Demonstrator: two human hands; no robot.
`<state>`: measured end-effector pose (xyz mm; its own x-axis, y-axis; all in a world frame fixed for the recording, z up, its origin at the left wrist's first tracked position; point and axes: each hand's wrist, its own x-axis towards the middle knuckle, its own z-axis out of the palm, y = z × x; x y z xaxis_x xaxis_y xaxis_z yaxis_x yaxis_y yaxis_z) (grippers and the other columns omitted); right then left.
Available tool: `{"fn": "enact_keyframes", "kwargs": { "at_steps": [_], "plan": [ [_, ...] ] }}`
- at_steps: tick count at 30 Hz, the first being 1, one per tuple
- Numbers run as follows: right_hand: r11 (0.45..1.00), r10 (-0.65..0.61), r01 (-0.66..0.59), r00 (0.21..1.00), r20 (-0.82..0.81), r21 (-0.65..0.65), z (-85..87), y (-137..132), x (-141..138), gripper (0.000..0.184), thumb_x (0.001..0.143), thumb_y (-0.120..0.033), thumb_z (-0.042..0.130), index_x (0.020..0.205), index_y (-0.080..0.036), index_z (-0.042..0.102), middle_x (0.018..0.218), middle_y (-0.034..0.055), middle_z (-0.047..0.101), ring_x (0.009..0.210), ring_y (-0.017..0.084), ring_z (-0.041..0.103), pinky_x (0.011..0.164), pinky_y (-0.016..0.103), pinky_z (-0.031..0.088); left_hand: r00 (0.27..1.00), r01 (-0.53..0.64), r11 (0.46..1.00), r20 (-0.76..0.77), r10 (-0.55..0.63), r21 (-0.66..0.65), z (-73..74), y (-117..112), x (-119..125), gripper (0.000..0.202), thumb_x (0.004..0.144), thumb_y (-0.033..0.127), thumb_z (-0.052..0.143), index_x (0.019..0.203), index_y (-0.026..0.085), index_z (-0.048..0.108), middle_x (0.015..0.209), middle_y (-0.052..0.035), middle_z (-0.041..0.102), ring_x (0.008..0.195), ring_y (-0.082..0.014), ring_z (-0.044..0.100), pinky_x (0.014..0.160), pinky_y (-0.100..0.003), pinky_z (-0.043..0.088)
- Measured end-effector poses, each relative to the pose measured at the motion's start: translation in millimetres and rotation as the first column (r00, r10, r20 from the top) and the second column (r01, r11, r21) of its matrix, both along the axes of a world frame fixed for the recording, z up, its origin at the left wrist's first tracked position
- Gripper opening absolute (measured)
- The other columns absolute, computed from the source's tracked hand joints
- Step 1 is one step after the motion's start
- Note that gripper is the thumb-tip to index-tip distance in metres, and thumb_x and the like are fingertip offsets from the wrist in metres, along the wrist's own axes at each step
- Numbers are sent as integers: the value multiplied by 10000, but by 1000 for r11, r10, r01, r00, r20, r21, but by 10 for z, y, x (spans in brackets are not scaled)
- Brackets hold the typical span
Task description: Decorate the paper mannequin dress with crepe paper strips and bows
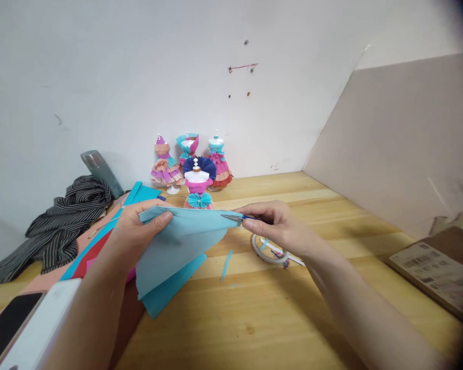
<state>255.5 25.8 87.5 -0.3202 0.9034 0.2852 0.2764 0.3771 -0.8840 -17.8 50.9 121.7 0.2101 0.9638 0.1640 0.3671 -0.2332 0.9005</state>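
Observation:
My left hand is closed on the top left edge of a light blue sheet of crepe paper, its thumb on the near side. The sheet hangs down over the table, folded, with a brighter blue layer showing beneath. My right hand is closed around a small pair of scissors with a bit of blue handle visible. Their metal blades point left and lie against the sheet's upper right corner. Behind the paper stands a mini dress form in pink with a navy collar, its lower part hidden.
Several more dressed mini forms stand by the wall. A tape roll and a thin blue paper strip lie on the wooden table. Left are a striped cloth, a bottle and a phone; right, a cardboard box.

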Motion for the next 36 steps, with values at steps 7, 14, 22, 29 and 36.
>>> {"fn": "enact_keyframes", "kwargs": {
  "at_steps": [7, 14, 22, 29, 36],
  "plan": [
    [1000, 17, -17, 1000, -11, 12, -14, 24, 7, 385, 830, -464, 598, 1030, -166, 736, 1009, 79, 739, 936, 237, 668, 818, 335, 514, 999, 10, 999, 38, -9, -49, -14, -11, 21, 292, 686, 471, 700, 717, 182, 670, 724, -2, 636, 633, -143, 565, 539, -216, 475],
    [1000, 16, -16, 999, -32, -3, -20, 23, 2, 347, 820, -438, 615, 1025, -186, 740, 1018, 73, 740, 957, 243, 669, 838, 346, 515, 1000, 26, 999, 8, -26, -38, -19, 7, 31, 304, 698, 473, 687, 784, 182, 714, 773, -39, 681, 687, -183, 607, 563, -248, 499],
    [1000, 2, -3, 999, -32, -23, -10, 9, 4, 360, 810, -434, 630, 1048, -186, 739, 1036, 78, 736, 965, 253, 669, 840, 352, 518, 1000, 8, 1000, 5, -8, -25, -54, 32, 10, 302, 705, 474, 686, 788, 185, 709, 762, -35, 678, 681, -186, 600, 573, -259, 501],
    [999, -8, 7, 1000, -29, -33, -33, 21, 3, 364, 814, -446, 622, 1047, -192, 737, 1029, 75, 739, 950, 251, 672, 832, 360, 522, 998, -16, 999, 55, 19, -51, -44, 35, 0, 298, 671, 481, 716, 732, 193, 675, 712, -8, 640, 637, -163, 561, 533, -238, 475],
    [999, -14, 12, 998, -54, -30, -56, 33, -1, 342, 809, -423, 635, 1041, -196, 741, 1070, 72, 732, 971, 252, 673, 858, 367, 530, 999, -38, 994, 31, 41, -103, -11, 1, 61, 306, 655, 482, 709, 730, 187, 673, 676, -11, 627, 612, -169, 570, 515, -245, 484]
  ]
}}
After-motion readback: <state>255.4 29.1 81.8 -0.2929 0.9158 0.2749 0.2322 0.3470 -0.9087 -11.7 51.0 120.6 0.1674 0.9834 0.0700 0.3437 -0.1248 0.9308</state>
